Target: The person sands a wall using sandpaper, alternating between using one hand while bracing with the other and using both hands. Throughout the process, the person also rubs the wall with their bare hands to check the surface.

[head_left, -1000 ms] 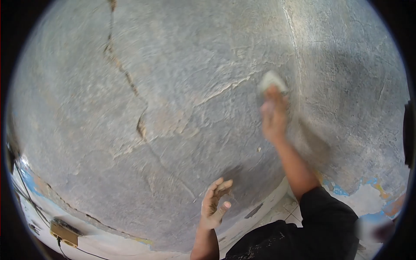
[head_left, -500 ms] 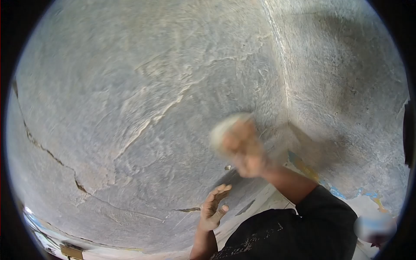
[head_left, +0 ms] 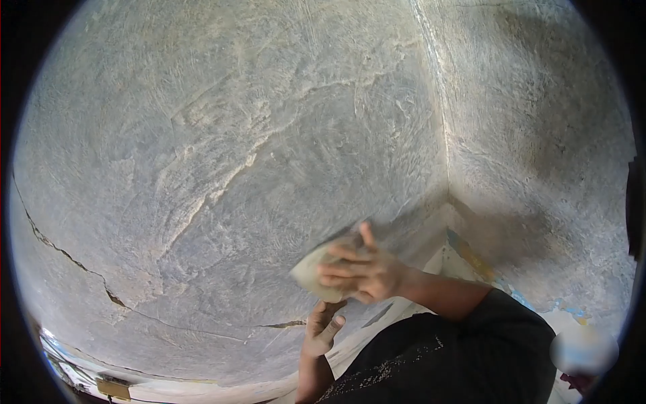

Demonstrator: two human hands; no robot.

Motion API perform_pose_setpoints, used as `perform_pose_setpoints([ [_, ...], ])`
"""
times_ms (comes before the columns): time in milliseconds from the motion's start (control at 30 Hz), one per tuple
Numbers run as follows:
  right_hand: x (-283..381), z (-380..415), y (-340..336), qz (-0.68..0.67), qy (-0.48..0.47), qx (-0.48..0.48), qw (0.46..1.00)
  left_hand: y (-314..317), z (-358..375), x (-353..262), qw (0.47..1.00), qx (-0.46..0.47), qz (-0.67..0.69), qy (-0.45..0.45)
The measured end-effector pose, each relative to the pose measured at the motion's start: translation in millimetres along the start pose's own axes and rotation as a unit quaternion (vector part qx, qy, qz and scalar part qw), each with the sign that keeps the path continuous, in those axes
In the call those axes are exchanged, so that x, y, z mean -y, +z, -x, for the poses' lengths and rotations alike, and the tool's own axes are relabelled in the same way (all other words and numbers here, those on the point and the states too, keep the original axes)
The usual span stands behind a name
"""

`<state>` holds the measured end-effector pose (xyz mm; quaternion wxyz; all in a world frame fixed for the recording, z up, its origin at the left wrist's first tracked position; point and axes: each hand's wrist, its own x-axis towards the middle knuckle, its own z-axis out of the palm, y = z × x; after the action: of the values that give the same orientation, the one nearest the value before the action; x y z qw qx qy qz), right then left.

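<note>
My right hand (head_left: 378, 275) presses a pale cream, flat pad (head_left: 309, 273) against the rough grey plastered wall (head_left: 222, 141). Its fingers lie over the pad and are slightly smeared by motion. One finger sticks up past the pad's upper edge. Just below is my left hand (head_left: 323, 331), with its thumb apart from its curved fingers and nothing visible in it. The pad's lower edge overlaps those fingertips in this view.
A second wall (head_left: 531, 121) meets the first at a corner on the right. Long cracks (head_left: 114, 297) run across the lower left. Blue and yellow paint patches (head_left: 471, 256) show at the lower right. A small brownish box (head_left: 113, 388) sits at the bottom left.
My right hand and the pad have moved down and to the left, close to my left hand. My left hand has shifted slightly down and left.
</note>
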<state>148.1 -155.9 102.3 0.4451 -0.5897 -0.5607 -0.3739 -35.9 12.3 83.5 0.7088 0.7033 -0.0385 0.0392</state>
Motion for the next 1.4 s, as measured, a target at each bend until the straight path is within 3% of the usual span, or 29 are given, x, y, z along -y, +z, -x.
perform_pose_setpoints([
  [67,4.4,6.4,10.8,-0.006,-0.004,0.055,0.998,6.1,-1.5,-5.5,1.0,0.001,-0.003,0.011],
  [100,-10.6,-4.0,-3.8,0.022,0.004,-0.036,0.999,9.2,-2.4,-12.4,1.0,0.002,-0.007,0.028],
  [167,-49.9,36.2,0.1,-0.019,0.243,-0.173,0.954,5.7,4.7,-17.6,0.999,0.013,0.008,0.039],
  [233,-41.7,-3.4,-47.4,-0.116,0.645,-0.205,0.727,0.0,12.9,-18.6,0.998,0.024,0.032,0.051],
  [267,-37.1,1.3,-36.2,-0.112,0.645,-0.203,0.728,-3.5,17.3,-18.8,0.997,0.023,0.041,0.053],
  [333,-17.5,5.2,1.1,-0.024,0.359,-0.212,0.909,-10.1,25.3,-20.3,0.997,0.022,0.052,0.056],
  [367,1.5,-1.5,19.6,0.019,0.193,-0.215,0.957,-13.1,31.2,-21.5,0.998,0.01,0.037,0.056],
  [433,55.0,-5.8,35.0,0.045,0.077,-0.005,0.996,-20.6,46.1,-25.4,0.998,-0.003,0.023,0.053],
  [533,68.6,-0.6,59.2,0.07,-0.001,0.046,0.997,-35.8,69.9,-32.0,0.997,-0.018,0.034,0.065],
  [633,40.6,2.0,54.6,0.089,0.199,-0.214,0.952,-57.7,99.4,-37.7,0.995,-0.024,0.026,0.095],
  [667,44.5,-9.5,44.1,-0.05,0.447,-0.258,0.855,-63.8,108.4,-39.0,0.994,-0.028,0.031,0.096],
  [700,53.3,-20.9,36.1,-0.181,0.654,-0.279,0.679,-69.7,115.5,-40.4,0.993,-0.031,0.038,0.106],
  [733,62.3,-19.0,48.0,-0.178,0.652,-0.276,0.683,-75.2,122.0,-40.9,0.992,-0.032,0.045,0.117],
  [800,88.9,-11.8,84.9,-0.008,0.367,-0.196,0.909,-83.7,133.8,-41.2,0.991,-0.042,0.054,0.115],
  [833,119.8,-22.3,93.5,0.046,0.24,-0.09,0.965,-87.5,139.2,-40.1,0.991,-0.046,0.06,0.113],
  [867,146.8,-33.2,99.8,0.099,0.108,0.019,0.989,-91.2,145.2,-39.4,0.99,-0.049,0.065,0.111],
  [900,156.7,-35.9,107.7,0.1,0.108,0.017,0.989,-94.4,151.2,-39.5,0.991,-0.047,0.064,0.111],
  [967,172.4,-39.6,122.9,0.116,-0.048,0.036,0.991,-101.8,161.8,-40.1,0.991,-0.037,0.055,0.115],
  [1033,128.8,-22.7,116.6,0.149,0.197,-0.149,0.958,-113.2,181.4,-42.8,0.992,-0.034,0.042,0.116],
  [1067,131.7,-38.7,101.3,0.008,0.464,-0.185,0.866,-115.1,186.2,-42.6,0.991,-0.035,0.04,0.121],
  [1100,139.5,-53.2,87.3,-0.132,0.684,-0.202,0.688,-117.3,190.6,-42.0,0.991,-0.034,0.042,0.124],
  [1133,140.5,-50.2,96.3,-0.13,0.681,-0.201,0.692,-119.2,193.9,-41.4,0.991,-0.035,0.044,0.121],
  [1167,141.4,-42.6,114.2,-0.014,0.48,-0.226,0.847,-120.4,194.2,-41.1,0.991,-0.037,0.045,0.119],
  [1200,148.3,-38.8,128.8,0.101,0.242,-0.233,0.937,-121.7,192.5,-40.1,0.99,-0.037,0.047,0.125],
  [1233,175.0,-40.3,138.6,0.093,0.173,-0.13,0.972,-122.7,191.1,-38.1,0.99,-0.022,0.058,0.125],
  [1267,196.6,-40.6,144.7,0.082,0.104,-0.025,0.991,-122.6,191.7,-36.3,0.99,-0.007,0.068,0.122],
  [1300,197.9,-39.3,146.0,0.08,0.107,-0.024,0.991,-121.3,192.1,-36.9,0.991,-0.008,0.069,0.118],
  [1367,192.3,-41.0,148.1,0.112,-0.042,0.056,0.991,-119.4,187.7,-42.8,0.992,0.009,0.043,0.122],
  [1400,174.6,-43.8,135.2,0.161,-0.01,0.024,0.987,-119.7,188.2,-45.1,0.992,0.011,0.04,0.117],
])
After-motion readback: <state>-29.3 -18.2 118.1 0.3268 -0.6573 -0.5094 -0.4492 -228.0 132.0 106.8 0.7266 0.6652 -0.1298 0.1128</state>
